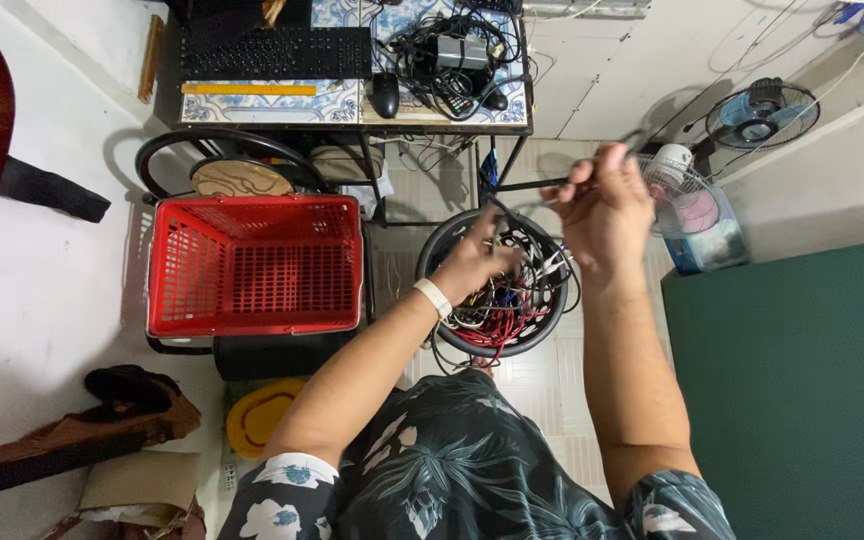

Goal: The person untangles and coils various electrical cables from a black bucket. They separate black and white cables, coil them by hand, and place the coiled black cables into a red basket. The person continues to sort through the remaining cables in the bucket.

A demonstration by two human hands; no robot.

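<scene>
Both hands work a black cable over the round bin of tangled wires.

Our left hand (pixel 472 262) pinches the black cable (pixel 532 184) just above the bin (pixel 430 262), w/ a white wristband on that arm; our right hand (pixel 607 205), raised higher, is closed on the same cable. Red plastic basket (pixel 255 265) sits left of the bin, near it. Black keyboard (pixel 274 52) and yellow ruler (pixel 248 89) lie on the patterned blue-white desk (pixel 347 103) beyond. Small fan (pixel 760 112) at far right.
</scene>
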